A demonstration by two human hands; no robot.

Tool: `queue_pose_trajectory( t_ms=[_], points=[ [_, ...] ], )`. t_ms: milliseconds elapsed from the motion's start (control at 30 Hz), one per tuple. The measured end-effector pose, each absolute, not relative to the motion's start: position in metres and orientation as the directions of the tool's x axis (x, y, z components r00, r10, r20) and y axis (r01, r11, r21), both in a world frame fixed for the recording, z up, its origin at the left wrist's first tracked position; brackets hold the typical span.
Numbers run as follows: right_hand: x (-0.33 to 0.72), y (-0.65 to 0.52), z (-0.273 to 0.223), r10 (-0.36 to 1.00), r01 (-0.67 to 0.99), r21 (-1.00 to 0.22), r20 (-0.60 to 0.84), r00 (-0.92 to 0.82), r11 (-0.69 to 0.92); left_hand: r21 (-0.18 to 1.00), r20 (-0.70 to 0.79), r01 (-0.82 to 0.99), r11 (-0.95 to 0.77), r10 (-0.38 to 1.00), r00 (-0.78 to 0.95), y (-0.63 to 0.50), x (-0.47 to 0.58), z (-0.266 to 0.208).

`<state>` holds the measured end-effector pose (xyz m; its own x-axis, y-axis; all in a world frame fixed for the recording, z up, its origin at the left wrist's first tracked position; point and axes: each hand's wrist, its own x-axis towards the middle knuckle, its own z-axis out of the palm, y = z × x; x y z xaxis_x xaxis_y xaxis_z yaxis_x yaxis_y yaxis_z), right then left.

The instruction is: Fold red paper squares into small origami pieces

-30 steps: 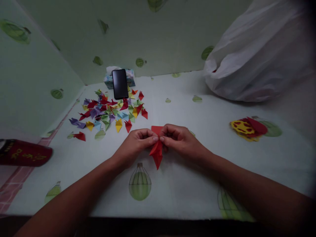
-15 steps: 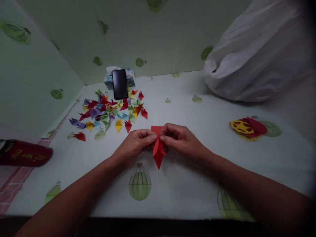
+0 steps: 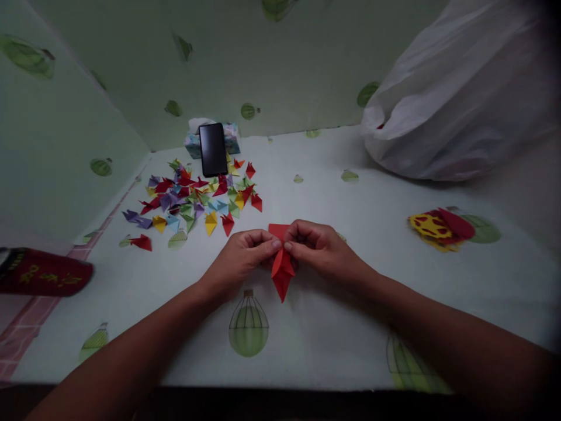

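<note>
A partly folded red origami paper (image 3: 281,282) is held just above the table, its pointed end toward me and a flat edge at the far end. My left hand (image 3: 245,254) pinches it from the left between thumb and fingers. From the right, my right hand (image 3: 318,248) grips the same paper, thumb near the other thumb. The fingers cover the paper's middle. Beyond my left hand lies a spread pile of small folded paper pieces (image 3: 188,207) in red, yellow, green, blue and purple.
A black phone (image 3: 213,149) leans against a tissue box (image 3: 191,145) at the back. At the left edge lies a dark red can (image 3: 48,272). Yellow and red cut-out shapes (image 3: 438,228) rest on the right, below a large white plastic bag (image 3: 438,117). Walls rise behind and left.
Hardly anything differs. The fingers shift very slightly on the red paper, and its pointed tip drops a touch.
</note>
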<state>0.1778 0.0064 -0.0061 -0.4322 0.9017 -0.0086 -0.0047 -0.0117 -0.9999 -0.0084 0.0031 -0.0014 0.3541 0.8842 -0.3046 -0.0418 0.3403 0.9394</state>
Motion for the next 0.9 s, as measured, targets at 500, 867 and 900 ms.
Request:
queue_pose_trajectory(
  t_ms=[500, 867, 900],
  points=[
    [0.178, 0.005, -0.007, 0.899, -0.024, -0.999, -0.009, -0.438, -0.022, 0.975, -0.221, 0.033, 0.221, 0.933, 0.284, -0.002, -0.002, 0.006],
    [0.18, 0.009, -0.016, 0.865, -0.232, -0.956, -0.041, -0.499, -0.179, 0.935, -0.279, -0.09, 0.343, 0.867, 0.413, 0.001, -0.004, 0.006],
    [0.18, 0.009, -0.015, 0.866, -0.223, -0.959, -0.04, -0.498, -0.173, 0.935, -0.281, -0.088, 0.345, 0.866, 0.413, 0.001, -0.005, 0.005]
  ],
)
